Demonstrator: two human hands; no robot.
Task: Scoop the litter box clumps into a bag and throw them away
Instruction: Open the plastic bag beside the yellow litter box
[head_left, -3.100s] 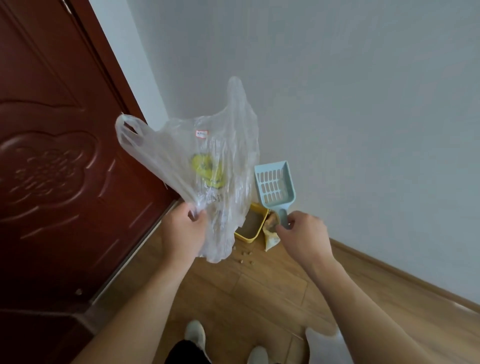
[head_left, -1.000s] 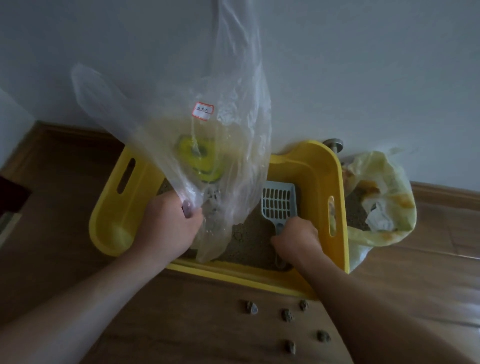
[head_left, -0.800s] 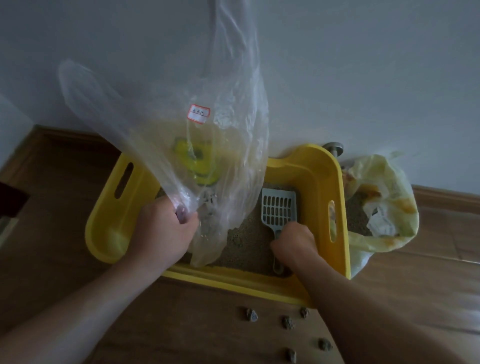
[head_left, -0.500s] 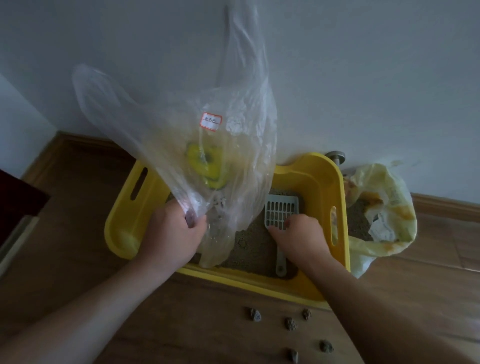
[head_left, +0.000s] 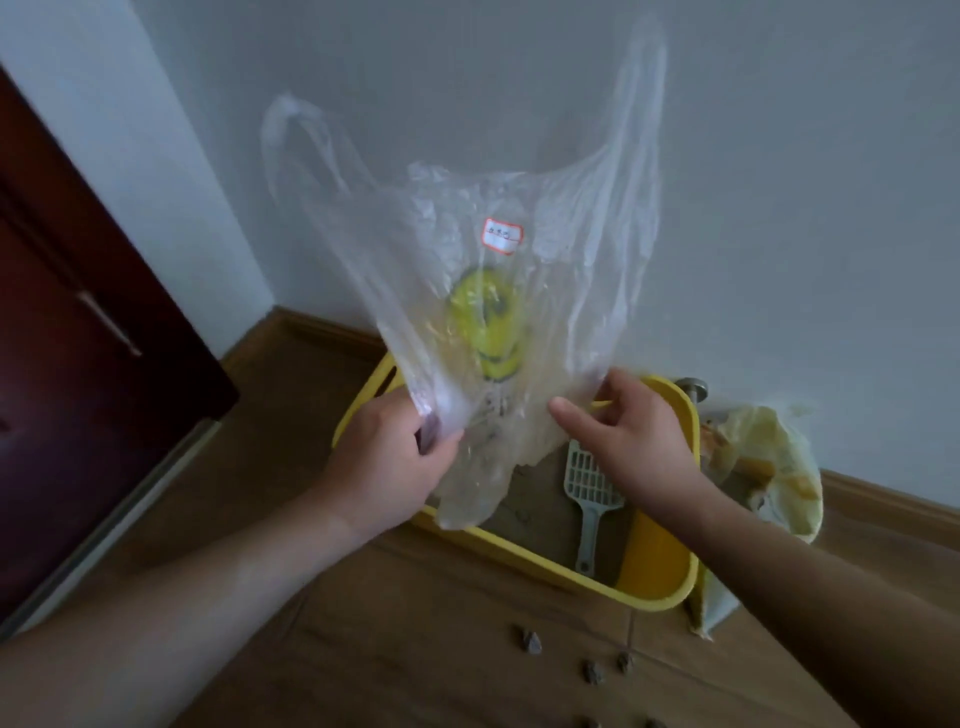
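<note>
Right hand (head_left: 641, 441) has let go of the scoop (head_left: 592, 483), now lying in the yellow litter box (head_left: 655, 566), and touches the clear bag (head_left: 483, 291), fingers spread. Left hand (head_left: 389, 467) pinches the bag above the box.

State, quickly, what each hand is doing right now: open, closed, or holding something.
Left hand: closed, gripping the clear plastic bag.
Right hand: at the bag's edge; whether it pinches the bag cannot be told.
</note>
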